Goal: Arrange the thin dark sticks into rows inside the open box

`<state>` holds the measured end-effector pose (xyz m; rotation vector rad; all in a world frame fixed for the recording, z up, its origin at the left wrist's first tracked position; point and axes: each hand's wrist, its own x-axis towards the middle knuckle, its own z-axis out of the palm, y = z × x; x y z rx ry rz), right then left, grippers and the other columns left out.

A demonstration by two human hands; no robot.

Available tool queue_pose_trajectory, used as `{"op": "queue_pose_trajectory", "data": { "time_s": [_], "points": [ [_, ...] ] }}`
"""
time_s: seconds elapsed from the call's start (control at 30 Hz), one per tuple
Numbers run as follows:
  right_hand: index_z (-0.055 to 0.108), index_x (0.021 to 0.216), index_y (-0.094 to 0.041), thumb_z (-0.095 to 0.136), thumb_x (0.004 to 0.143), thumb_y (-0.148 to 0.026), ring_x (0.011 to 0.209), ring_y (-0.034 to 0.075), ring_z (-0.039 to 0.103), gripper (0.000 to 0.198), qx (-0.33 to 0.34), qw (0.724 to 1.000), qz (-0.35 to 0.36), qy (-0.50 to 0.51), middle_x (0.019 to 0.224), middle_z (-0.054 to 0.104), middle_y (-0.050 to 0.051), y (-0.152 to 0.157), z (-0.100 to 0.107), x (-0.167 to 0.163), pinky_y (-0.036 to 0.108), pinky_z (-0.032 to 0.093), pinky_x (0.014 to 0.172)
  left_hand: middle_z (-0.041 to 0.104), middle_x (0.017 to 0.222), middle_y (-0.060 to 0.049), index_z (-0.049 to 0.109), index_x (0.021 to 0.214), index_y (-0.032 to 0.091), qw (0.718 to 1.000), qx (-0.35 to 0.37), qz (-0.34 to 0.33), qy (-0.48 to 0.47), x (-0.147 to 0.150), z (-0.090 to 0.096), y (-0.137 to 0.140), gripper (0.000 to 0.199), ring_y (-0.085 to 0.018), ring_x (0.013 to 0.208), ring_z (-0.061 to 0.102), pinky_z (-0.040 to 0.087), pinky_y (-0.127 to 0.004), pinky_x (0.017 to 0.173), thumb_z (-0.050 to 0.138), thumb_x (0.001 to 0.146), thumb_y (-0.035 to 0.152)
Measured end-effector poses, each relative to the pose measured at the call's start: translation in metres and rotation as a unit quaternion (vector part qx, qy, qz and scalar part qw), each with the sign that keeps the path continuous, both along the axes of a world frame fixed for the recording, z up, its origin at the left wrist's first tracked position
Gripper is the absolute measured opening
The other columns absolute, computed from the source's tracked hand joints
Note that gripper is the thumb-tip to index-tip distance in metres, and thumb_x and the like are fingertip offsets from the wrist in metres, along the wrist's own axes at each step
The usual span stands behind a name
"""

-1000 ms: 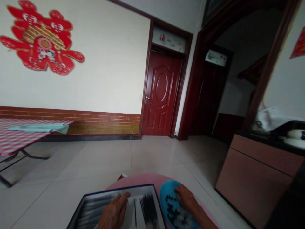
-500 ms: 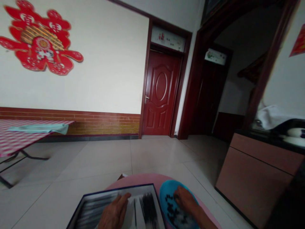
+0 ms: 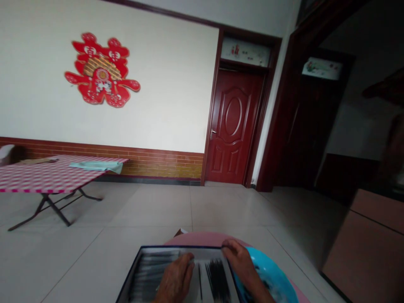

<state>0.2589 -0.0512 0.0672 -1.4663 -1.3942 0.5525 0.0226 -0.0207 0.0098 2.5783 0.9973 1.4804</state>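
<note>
A shallow dark-edged tray holds a bundle of thin black rods, with a single rod lying beside it. More slender greyish rods, blurred, fill its left side. My left hand is over the middle of the tray, its fingers curled together; what they pinch, if anything, is too small to tell. At the tray's far right corner is my right hand, fingers bent and closed, their contents hidden. Right of the tray stands a blue bowl with small dark pieces inside, partly covered by my right forearm.
Tray and bowl rest on a round pink table. A folding table with a checked cloth stands at the left, a pale green cloth on it. A cabinet is at the right, a red door behind.
My right hand has left the inside of the blue bowl and moved left to the tray's far right corner. My left hand's fingers are more curled. The view has turned left.
</note>
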Motion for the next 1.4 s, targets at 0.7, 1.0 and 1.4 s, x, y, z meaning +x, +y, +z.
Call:
{"op": "queue_pose_trajectory", "data": {
  "time_s": [0.7,1.0,1.4],
  "points": [
    [0.073,0.088,-0.017,0.073,0.064,-0.048,0.079,0.023,0.064,0.040,-0.050,0.951,0.081,0.293,0.085,0.072,0.007,0.012,-0.039,-0.094,0.032,0.051,0.071,0.073,0.097,-0.006,0.059,0.113,0.023,0.998,-0.060,-0.019,0.001,-0.004,0.012,-0.003,0.030,-0.018,0.085,0.070,0.057,-0.027,0.076,0.036,0.092,0.019],
    [0.075,0.080,-0.017,0.066,0.066,-0.044,0.080,0.026,0.065,0.031,-0.037,0.979,0.081,0.183,0.082,0.075,0.008,0.003,-0.018,-0.100,0.035,0.050,0.077,0.070,0.090,-0.009,0.062,0.101,0.019,0.998,-0.055,0.031,0.014,-0.006,0.006,-0.002,0.026,-0.021,0.082,0.068,0.055,-0.030,0.073,0.037,0.093,0.022],
    [0.070,0.074,-0.016,0.060,0.072,-0.054,0.058,0.019,0.055,0.039,-0.056,0.985,0.079,0.141,0.062,0.065,0.003,0.011,-0.037,-0.095,0.029,0.043,0.055,0.063,0.080,-0.002,0.061,0.085,0.023,0.994,-0.023,0.079,0.077,-0.006,0.007,0.001,0.021,-0.019,0.076,0.056,0.042,-0.031,0.072,0.042,0.093,0.020]
  ]
}}
